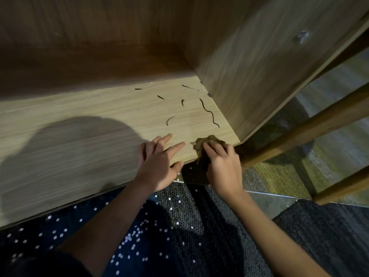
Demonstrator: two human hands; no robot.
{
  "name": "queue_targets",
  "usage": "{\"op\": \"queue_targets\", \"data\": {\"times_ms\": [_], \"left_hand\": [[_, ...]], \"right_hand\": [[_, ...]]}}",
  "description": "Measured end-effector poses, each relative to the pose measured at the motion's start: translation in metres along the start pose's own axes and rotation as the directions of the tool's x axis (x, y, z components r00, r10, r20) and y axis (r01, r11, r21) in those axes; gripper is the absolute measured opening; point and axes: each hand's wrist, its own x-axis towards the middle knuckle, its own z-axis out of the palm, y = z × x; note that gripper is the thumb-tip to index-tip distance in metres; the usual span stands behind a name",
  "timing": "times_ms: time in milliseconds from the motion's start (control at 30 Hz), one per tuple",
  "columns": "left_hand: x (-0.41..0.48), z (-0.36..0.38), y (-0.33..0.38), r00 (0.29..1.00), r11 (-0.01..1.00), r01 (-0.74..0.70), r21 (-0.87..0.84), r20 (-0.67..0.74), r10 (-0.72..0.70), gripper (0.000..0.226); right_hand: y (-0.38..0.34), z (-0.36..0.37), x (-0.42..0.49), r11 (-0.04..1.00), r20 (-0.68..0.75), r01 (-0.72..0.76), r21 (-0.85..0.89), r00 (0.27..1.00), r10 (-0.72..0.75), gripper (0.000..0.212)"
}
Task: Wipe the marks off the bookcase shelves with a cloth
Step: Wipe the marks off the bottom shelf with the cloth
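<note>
- One pale, wood-grain bookcase shelf (pixel 79 136) fills most of the view. A brown back panel stands behind it and an upright side panel (pixel 249 76) closes its right end.
- A dark grey carpet (pixel 219 226) lies below the shelf's front edge, with dark blue sequinned fabric (pixel 129 246) over it.
- Three round wooden rails (pixel 299 132) slant past the side panel.
- One rounded shadow (pixel 69 146) falls on the shelf's left half.
- The left hand (pixel 159 166) rests flat on the shelf at its front edge, fingers straight and spread, holding nothing.
- The right hand (pixel 223 168) grips, with curled fingers, one crumpled brown cloth (pixel 207 141) at the front right corner.
- Six dark marks (pixel 208 112), the longest wavy, sit just beyond both hands.
</note>
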Motion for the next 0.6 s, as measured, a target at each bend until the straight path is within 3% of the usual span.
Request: {"op": "queue_targets", "data": {"times_ms": [33,133,167,300,433,533,600], "left_hand": [[0.000,0.000,0.000,1.000,1.000,0.000,0.002,0.002,0.000,0.055],[0.000,0.000,0.001,1.000,1.000,0.002,0.007,0.001,-0.002,0.055],[-0.001,0.001,0.001,1.000,1.000,0.005,0.007,-0.007,-0.005,0.056],[-0.001,0.000,0.002,1.000,1.000,0.003,-0.014,-0.019,-0.003,0.055],[-0.003,0.002,0.002,0.999,0.999,-0.001,-0.048,-0.047,-0.001,0.054],[-0.002,-0.001,0.002,0.999,0.995,0.005,-0.096,-0.034,-0.009,0.054],[0.002,-0.008,0.001,1.000,0.996,0.000,-0.087,-0.005,0.000,0.053]], "right_hand": [[0.005,-0.004,0.003,1.000,0.028,-0.015,-0.026,0.999,0.016,0.065],[0.018,-0.010,0.029,0.965,0.051,-0.260,-0.043,0.964,0.262,0.061],[0.011,-0.009,0.029,0.964,0.048,-0.265,-0.040,0.963,0.266,0.060],[0.002,-0.004,0.005,0.998,0.073,-0.062,-0.021,0.995,0.064,0.063],[0.015,-0.016,0.035,0.975,0.055,-0.216,-0.061,0.974,0.219,0.053],[-0.004,-0.014,0.019,0.997,0.116,-0.058,-0.047,0.991,0.063,0.056],[0.004,-0.020,0.020,0.997,0.150,-0.039,-0.064,0.988,0.048,0.054]]}}
